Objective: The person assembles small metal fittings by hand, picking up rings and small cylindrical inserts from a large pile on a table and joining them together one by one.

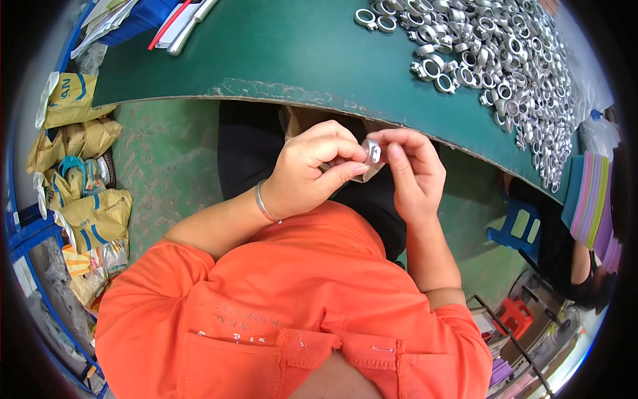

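Just beyond the table's near edge, over my lap, I hold a small silver metal ring clamp [372, 153] between my hands. My left hand [311, 159] pinches it from the left with thumb and forefinger, the other fingers curled in. From the right, my right hand [413, 169] closes its bent fingers on the clamp's far side, its thumb raised beside it. The fingers cover part of the ring. Below the clamp a brownish-grey patch shows, and I cannot make out what it is.
Many like metal ring clamps [492, 60] lie heaped at the right of the green table [286, 53]. Papers and a silver rod-shaped tool [189, 30] lie far left. Yellowish sacks [96, 213] line the left. A blue stool [515, 229] and another person's arm [580, 263] are at right.
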Demonstrator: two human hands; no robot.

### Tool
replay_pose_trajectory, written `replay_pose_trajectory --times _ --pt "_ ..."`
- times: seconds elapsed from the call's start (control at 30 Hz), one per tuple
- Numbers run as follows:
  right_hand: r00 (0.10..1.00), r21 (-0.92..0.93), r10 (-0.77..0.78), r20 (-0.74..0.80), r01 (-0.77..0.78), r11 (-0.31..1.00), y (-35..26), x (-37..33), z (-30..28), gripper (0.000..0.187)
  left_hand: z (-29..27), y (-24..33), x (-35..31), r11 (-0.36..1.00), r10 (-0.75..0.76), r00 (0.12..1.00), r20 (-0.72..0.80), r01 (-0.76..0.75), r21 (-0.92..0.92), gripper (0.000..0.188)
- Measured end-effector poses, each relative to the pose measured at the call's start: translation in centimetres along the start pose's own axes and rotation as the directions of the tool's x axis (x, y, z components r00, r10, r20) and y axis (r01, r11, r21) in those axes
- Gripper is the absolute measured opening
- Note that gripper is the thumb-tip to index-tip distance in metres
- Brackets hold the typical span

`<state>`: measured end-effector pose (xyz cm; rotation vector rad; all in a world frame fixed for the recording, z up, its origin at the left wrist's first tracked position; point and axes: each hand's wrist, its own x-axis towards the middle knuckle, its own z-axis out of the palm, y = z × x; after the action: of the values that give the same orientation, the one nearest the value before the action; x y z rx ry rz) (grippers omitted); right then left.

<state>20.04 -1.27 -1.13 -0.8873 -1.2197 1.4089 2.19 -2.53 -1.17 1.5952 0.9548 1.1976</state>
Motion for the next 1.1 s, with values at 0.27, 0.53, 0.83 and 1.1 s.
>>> replay_pose_trajectory --times 0.27,0.53,0.83,1.1 --pt "0.921 -0.53 -0.243 0.306 0.377 0.76 -0.3 0.6 -0.6 0.025 0.1 -0.9 -1.4 0.991 -0.091 0.992 -0.084 0.098 0.092 0.03" --pt "0.822 -0.939 -0.541 0.175 0.305 0.159 -0.6 7.5 -3.0 0.021 0.6 -0.2 -0.8 0.984 -0.177 0.984 -0.015 0.178 0.032 0.03" --pt "0.802 -0.931 -0.57 0.177 0.324 0.167 -0.4 7.6 -3.4 0.017 0.3 -0.8 -0.6 0.978 -0.202 0.979 -0.003 0.202 -0.048 0.028" --pt "0.878 -0.64 -0.467 0.1 0.416 0.645 0.1 1.5 0.6 0.029 0.2 -0.2 0.5 0.812 -0.344 0.939 0.011 0.304 -0.499 0.018"
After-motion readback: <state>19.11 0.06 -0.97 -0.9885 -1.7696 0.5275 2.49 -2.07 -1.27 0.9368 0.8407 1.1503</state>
